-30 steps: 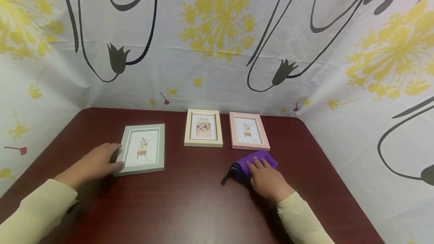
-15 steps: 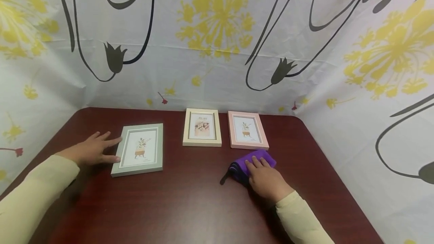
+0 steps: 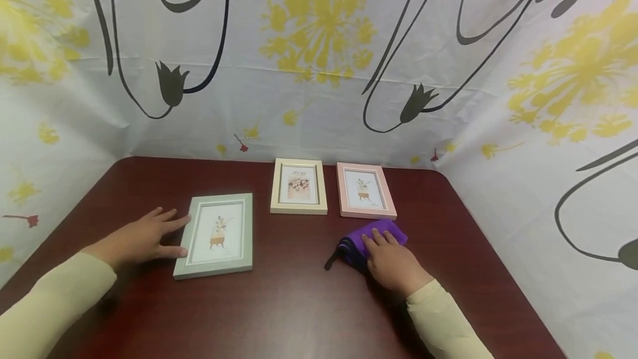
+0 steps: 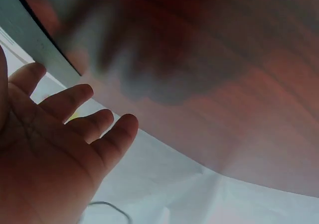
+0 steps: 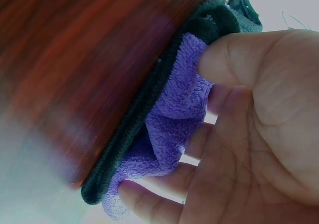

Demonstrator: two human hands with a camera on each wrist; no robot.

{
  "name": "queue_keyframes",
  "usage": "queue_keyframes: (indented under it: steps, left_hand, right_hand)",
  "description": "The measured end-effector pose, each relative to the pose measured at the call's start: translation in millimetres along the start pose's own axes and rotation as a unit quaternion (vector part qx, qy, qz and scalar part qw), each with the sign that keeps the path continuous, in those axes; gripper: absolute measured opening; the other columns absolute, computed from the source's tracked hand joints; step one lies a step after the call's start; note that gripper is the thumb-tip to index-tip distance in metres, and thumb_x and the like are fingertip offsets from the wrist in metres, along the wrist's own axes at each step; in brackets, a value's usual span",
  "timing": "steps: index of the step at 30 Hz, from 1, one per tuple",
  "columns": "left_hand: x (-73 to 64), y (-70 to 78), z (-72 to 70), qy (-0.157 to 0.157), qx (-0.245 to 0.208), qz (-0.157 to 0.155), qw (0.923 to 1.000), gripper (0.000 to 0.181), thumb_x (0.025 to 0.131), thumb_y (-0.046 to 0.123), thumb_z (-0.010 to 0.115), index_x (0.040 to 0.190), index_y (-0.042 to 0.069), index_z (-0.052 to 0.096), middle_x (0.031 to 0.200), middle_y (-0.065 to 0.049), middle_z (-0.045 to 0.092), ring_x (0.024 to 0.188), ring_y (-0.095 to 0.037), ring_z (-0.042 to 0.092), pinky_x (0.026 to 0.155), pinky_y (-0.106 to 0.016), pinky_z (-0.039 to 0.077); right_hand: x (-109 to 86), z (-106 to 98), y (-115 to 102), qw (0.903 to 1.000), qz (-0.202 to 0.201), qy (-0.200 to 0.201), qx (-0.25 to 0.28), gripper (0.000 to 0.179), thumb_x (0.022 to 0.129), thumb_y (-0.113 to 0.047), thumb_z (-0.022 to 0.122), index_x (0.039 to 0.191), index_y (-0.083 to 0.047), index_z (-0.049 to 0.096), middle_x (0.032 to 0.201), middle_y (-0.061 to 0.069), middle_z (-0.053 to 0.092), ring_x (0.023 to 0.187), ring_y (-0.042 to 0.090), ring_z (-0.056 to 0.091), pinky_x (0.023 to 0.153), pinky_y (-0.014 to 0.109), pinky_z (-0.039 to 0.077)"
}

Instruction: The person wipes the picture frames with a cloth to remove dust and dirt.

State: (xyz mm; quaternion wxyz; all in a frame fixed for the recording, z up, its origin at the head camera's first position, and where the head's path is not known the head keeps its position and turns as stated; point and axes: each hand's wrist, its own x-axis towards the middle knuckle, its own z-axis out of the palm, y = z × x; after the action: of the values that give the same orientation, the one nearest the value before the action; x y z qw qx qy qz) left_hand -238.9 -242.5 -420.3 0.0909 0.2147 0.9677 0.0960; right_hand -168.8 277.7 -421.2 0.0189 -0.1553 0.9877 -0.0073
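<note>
A pale green picture frame lies flat at the left of the table. My left hand touches its left edge with thumb and forefinger; the fingers are spread and mostly straight. In the left wrist view, the left hand has its other fingers free beside the frame's corner. A folded purple towel with dark edging and a loop lies at the right. My right hand holds it against the table. The right wrist view shows the thumb on one side of the fleecy towel and fingers on the other.
A cream picture frame and a pink picture frame lie at the back of the dark red table. The towel lies close to the pink frame's front edge. A white patterned cloth surrounds the table.
My left hand's fingers have spread along the green frame's edge. Since half a second ago, the green frame has slid right and nearer. My right hand and the towel have stayed put.
</note>
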Motion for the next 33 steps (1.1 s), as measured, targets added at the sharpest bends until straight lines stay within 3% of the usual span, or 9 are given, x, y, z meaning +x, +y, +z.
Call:
queue_keyframes:
  steps: [8,12,18,23,33]
  left_hand:
    - [-17.3,37.8,13.6,0.003,0.016,0.052,0.9985,0.099,0.073,0.083,0.056,0.145,0.016,0.053,0.146,-0.029,0.043,0.135,-0.058,0.029,0.092,-0.07,0.04]
    - [-16.3,57.0,20.1,0.008,0.003,0.062,0.998,0.098,0.073,0.083,0.054,0.145,0.017,0.054,0.147,-0.027,0.044,0.137,-0.056,0.029,0.096,-0.068,0.039]
    - [2.0,90.1,25.6,-0.003,-0.019,0.054,0.9983,0.097,0.075,0.081,0.057,0.147,0.016,0.051,0.148,-0.027,0.043,0.137,-0.056,0.028,0.1,-0.068,0.035]
    - [13.2,117.0,33.1,-0.024,-0.049,0.049,0.9973,0.097,0.075,0.079,0.059,0.15,0.018,0.047,0.144,-0.035,0.042,0.132,-0.061,0.033,0.102,-0.066,0.036]
    - [8.0,142.1,34.2,-0.025,-0.101,0.028,0.9942,0.091,0.078,0.064,0.072,0.151,0.018,0.045,0.142,-0.043,0.037,0.129,-0.066,0.031,0.098,-0.067,0.039]
  right_hand:
    - [-2.1,-4,0,0.9998,0.009,-0.016,0.005,0.045,0.096,-0.016,0.057,0.137,0.002,0.056,0.143,0.03,0.047,0.13,0.053,0.043,0.104,0.062,0.037]
    - [-2.4,-4,0,0.9997,0.014,-0.019,0.004,0.046,0.096,-0.016,0.057,0.138,0.002,0.056,0.143,0.029,0.047,0.13,0.053,0.042,0.104,0.062,0.037]
    - [-2.5,-3,1,0.9997,0.017,-0.017,0.008,0.046,0.096,-0.016,0.057,0.137,0.002,0.056,0.143,0.03,0.047,0.13,0.053,0.042,0.103,0.063,0.037]
    - [-1.4,-2,-1,0.9998,0.012,-0.015,0.009,0.045,0.095,-0.015,0.057,0.137,0.003,0.056,0.143,0.03,0.047,0.129,0.053,0.043,0.103,0.063,0.037]
    - [0.7,-2,-2,1.0,0.002,-0.005,-0.001,0.045,0.095,-0.015,0.057,0.136,0.003,0.056,0.142,0.03,0.048,0.128,0.052,0.045,0.104,0.061,0.038]
